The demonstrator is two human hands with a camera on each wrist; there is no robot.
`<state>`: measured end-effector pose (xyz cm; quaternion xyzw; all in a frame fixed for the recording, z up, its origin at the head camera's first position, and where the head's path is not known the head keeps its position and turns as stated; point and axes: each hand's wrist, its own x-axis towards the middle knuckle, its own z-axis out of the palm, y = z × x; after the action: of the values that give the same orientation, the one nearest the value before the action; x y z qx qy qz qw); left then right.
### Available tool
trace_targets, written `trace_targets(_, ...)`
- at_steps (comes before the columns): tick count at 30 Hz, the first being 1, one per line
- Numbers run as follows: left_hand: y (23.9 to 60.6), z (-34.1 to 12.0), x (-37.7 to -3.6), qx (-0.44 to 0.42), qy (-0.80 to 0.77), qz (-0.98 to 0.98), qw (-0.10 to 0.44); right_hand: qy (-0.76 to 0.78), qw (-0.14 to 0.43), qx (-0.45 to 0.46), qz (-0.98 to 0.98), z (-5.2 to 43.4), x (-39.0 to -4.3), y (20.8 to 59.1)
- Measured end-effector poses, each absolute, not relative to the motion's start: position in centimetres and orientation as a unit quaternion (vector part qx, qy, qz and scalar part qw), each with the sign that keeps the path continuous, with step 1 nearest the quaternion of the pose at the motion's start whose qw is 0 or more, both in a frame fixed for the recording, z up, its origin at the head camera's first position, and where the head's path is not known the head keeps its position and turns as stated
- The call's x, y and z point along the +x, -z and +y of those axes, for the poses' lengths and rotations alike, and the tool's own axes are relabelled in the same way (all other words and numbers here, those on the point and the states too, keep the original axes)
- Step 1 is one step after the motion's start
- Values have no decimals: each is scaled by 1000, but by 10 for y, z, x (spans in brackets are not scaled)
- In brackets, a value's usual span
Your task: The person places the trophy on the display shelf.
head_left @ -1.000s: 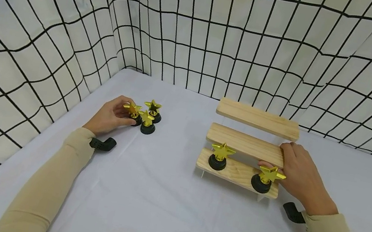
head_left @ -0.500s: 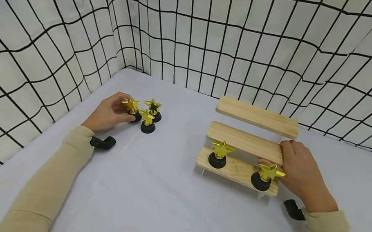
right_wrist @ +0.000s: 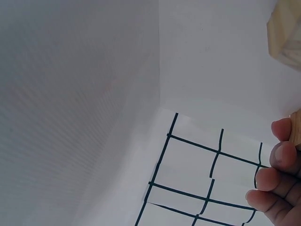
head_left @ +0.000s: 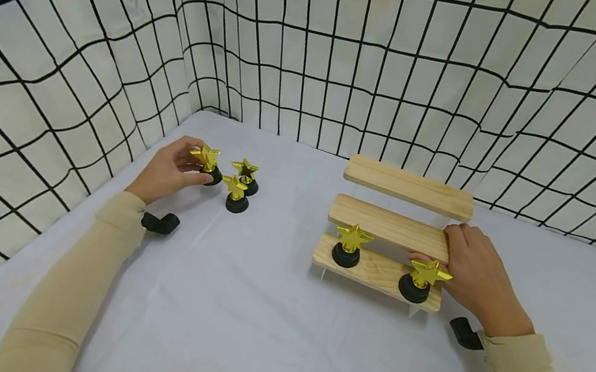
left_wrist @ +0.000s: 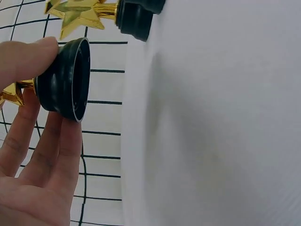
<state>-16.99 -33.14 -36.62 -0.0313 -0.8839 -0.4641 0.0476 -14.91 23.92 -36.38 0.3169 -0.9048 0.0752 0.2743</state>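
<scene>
My left hand (head_left: 165,172) pinches a gold star trophy (head_left: 208,158) by its round black base. In the left wrist view the hollow underside of that base (left_wrist: 81,80) shows, tilted and raised off the white cloth. Close beside it stand two more star trophies, one (head_left: 247,170) behind and one (head_left: 237,194) in front. My right hand (head_left: 477,271) grips the right end of the middle board of a three-tier wooden display stand (head_left: 387,224), thumb in front. On the lowest board are a star trophy (head_left: 348,248) at left and another star trophy (head_left: 417,281) at right.
A white-cloth table (head_left: 252,311) lies under everything. White walls with a black wire grid (head_left: 345,55) rise behind and at both sides. The top board (head_left: 408,187) of the stand sits near the back wall. Black wrist devices (head_left: 160,223) sit by both cuffs.
My left hand has drawn its trophy up and to the left, away from the other two. My right hand keeps its grip on the stand.
</scene>
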Motion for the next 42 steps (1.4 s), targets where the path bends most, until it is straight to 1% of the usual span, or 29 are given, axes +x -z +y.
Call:
trace_targets(6,350,-330,-168,-41,449,-890,64,-86,272,319,-904,238,-148,362)
trace_targets(14,334,-328,-163,-52,439,-895,66,-79,261,314,-909,238,-146,361)
trace_targets(23,322,-326,-161,-74,433,-894,89,-84,260,314,-909,238,-146,362)
trace_targets(28,312,-320,-158,-82,424,-896,104,-82,251,309,-914,238,-145,362)
trace_targets(42,291,-309,-151,-109,413,-897,113,-92,274,321,-902,237,-146,363)
